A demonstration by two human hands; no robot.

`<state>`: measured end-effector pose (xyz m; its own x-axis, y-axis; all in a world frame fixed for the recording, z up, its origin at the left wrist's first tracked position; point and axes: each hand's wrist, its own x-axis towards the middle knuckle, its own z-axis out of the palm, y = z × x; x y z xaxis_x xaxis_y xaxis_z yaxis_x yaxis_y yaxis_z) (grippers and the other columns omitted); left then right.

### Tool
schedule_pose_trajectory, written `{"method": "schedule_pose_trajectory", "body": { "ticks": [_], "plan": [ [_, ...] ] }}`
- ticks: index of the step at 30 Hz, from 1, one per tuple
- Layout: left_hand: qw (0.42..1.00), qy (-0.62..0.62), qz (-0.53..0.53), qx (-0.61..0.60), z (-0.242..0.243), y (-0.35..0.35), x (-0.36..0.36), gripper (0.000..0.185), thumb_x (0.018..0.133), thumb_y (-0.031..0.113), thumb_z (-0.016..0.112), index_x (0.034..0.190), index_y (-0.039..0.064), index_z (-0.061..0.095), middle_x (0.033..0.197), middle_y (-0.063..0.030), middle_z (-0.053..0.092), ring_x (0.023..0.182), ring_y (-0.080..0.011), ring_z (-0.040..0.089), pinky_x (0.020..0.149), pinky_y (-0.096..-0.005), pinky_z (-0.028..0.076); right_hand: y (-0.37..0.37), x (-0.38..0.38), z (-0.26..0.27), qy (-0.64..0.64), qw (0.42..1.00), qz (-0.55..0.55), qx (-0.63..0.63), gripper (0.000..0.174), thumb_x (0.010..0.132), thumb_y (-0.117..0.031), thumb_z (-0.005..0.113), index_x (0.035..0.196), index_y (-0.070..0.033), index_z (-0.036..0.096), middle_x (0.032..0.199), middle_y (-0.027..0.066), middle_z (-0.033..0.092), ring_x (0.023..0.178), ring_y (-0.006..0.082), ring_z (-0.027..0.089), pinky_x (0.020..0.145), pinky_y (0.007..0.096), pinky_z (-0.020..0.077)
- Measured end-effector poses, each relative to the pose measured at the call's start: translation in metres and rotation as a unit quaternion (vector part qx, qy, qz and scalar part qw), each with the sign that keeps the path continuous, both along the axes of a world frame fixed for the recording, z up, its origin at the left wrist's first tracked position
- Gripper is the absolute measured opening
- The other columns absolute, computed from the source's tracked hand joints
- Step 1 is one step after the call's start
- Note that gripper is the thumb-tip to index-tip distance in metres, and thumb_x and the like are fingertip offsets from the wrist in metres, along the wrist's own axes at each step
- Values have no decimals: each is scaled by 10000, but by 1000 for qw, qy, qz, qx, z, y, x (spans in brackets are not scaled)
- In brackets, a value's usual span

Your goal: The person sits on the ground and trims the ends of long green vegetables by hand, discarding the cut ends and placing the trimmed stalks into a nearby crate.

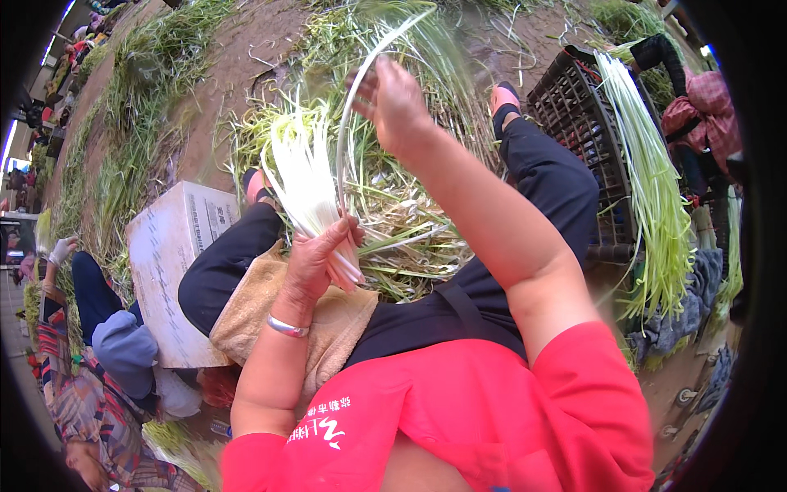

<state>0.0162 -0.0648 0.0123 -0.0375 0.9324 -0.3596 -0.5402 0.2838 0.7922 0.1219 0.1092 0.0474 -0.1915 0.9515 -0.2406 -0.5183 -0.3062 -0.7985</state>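
Note:
My left hand (315, 255) is closed around a bundle of long white allium stalks (301, 166), held above my lap. The stalks' cut ends poke out below the fist and their pale yellow-green tops fan away from me. One longer stalk (343, 135) rises from the same fist and arches up and to the right. My right hand (393, 101) is raised beside that arch, slightly blurred, with its fingers apart. The stalk crosses in front of its fingers; whether they touch is unclear. Leaf trimmings (406, 227) cover the ground between my legs.
A black plastic crate (578, 117) stands to my right, with long green-white stalks (645, 184) draped along its side. On the left is a cardboard box (166, 270) bearing writing. A tan towel (246, 301) covers my left thigh. Other people sit on both sides. Green heaps (135, 92) lie ahead.

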Motion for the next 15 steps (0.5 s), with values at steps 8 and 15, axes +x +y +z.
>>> {"method": "schedule_pose_trajectory", "body": {
  "ticks": [8, 15],
  "plan": [
    [994, -68, 71, 53, 12, -3, -20, 161, 796, 73, 564, 934, 3, 518, 780, -54, 545, 730, -166, 562, 696, -339, 509, -164, 54, -107, -370, 793, 395, 279, 205, 833, -239, 449, 830, -71, 564, 695, 133, 589, 651, 321, 554, 595, 393, 451],
    [995, -72, 57, 47, 14, -10, -25, 201, 773, 72, 591, 940, 6, 501, 786, -62, 544, 700, -165, 556, 636, -309, 490, -87, 50, -103, -488, 762, 219, 365, 124, 785, -157, 555, 837, -63, 617, 712, 99, 586, 676, 231, 559, 646, 367, 428]
  ]
}}
